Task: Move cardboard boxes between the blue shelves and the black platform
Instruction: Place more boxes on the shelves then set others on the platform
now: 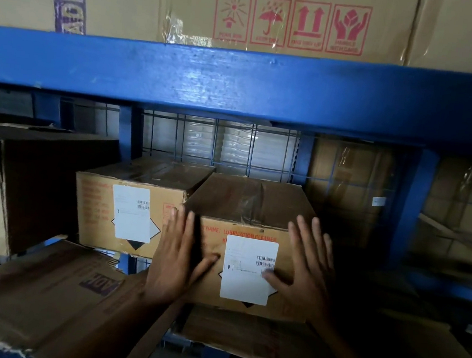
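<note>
Starting nearest the camera, a flattened sheet of cardboard (42, 289) lies across the lower foreground, and both forearms pass over it toward the shelf.

Left hand (177, 257): released, fingers straight and pointing up, laid flat at the left front corner of the box (250, 200), thumb spread across the front face. It grasps nothing.

Right hand (307, 268): released, fingers spread, laid flat at the right front edge, thumb resting on the white label (248, 267). It also grasps nothing.

The box stands upright on the lower level of the blue shelves, directly ahead of the hands and framed between them. Neither hand is nearer than the other. Its long axis appears to run away from the person, into the shelf.

A second labelled box (129, 214) sits against its left side, set slightly further back. To the right the shelf is dark and seems unoccupied.

Judgement: with palms on the front face and no fingers hooked round a side, a push straight along the axis is the move available. A pull would call for a new grip.

Beyond, a wire mesh (218, 145) closes the back, and the blue beam (239, 83) runs overhead.
</note>
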A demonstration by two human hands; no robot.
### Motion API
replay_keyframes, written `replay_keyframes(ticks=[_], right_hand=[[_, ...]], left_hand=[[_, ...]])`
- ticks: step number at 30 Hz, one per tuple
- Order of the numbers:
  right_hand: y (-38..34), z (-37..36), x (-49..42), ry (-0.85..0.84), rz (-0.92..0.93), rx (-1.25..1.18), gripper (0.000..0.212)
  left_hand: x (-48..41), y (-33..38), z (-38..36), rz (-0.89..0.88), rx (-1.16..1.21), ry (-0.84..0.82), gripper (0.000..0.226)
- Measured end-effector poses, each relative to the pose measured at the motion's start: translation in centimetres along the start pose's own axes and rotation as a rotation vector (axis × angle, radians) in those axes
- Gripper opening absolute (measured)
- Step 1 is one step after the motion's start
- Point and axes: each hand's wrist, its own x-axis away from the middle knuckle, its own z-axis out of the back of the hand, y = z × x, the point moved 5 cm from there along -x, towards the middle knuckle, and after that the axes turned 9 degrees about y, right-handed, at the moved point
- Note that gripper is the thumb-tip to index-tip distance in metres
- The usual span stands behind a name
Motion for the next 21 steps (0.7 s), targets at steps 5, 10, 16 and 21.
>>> replay_keyframes(ticks=[5,10,16,21], right_hand=[[-0.5,-3.1,3.3,-0.125,0.173,0.161,0.105],[0.1,-5.7,3.4,-0.166,0.169,0.206,0.105],[1.2,-11.0,2.3,-0.351,0.113,0.277,0.102],[1.9,-14.8,1.9,-0.455,0.137,0.34,0.093]], left_hand=[[3.3,-0.8,-2.3,-0.272,-0.24,-0.174,0.102],[3.0,-2.8,-3.9,-0.263,-0.267,-0.279,0.109],[1.0,-5.0,-7.3,-0.186,-0.281,-0.386,0.116],[0.3,-6.4,-9.5,-0.225,-0.302,-0.402,0.121]])
